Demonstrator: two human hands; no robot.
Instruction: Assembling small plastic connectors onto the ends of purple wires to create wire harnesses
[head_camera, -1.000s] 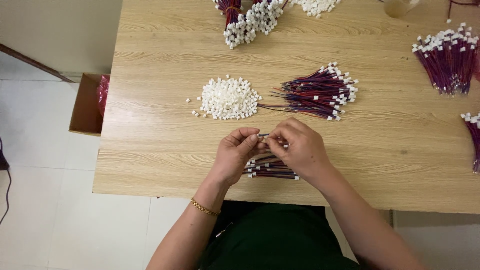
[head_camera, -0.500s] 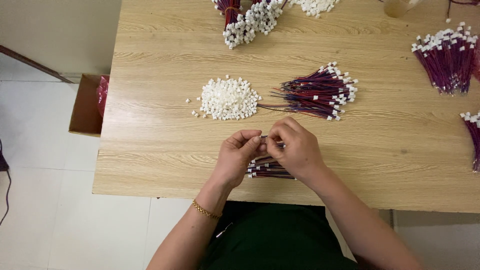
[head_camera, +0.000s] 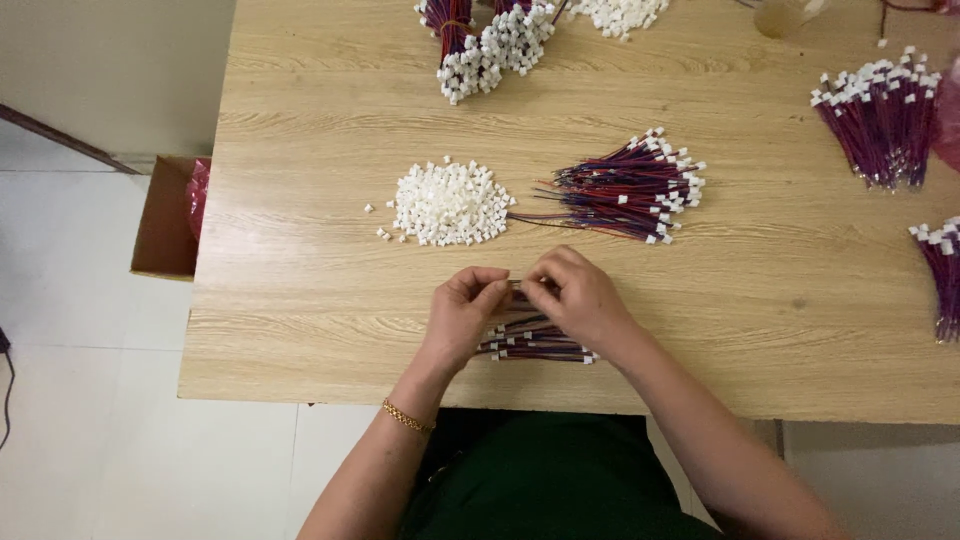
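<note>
One head-worn camera looks steeply down from above, fairly high over the tabletop, facing away from the person's body.

Whatever the left hand and right hand pinched between their fingertips was too small to make out. Both hands covered much of the small wire bundle lying below the pile of white connectors. Far right of that pile, the frame edge cut off a wire bundle. Above it, another bundle ran off the top.
</note>
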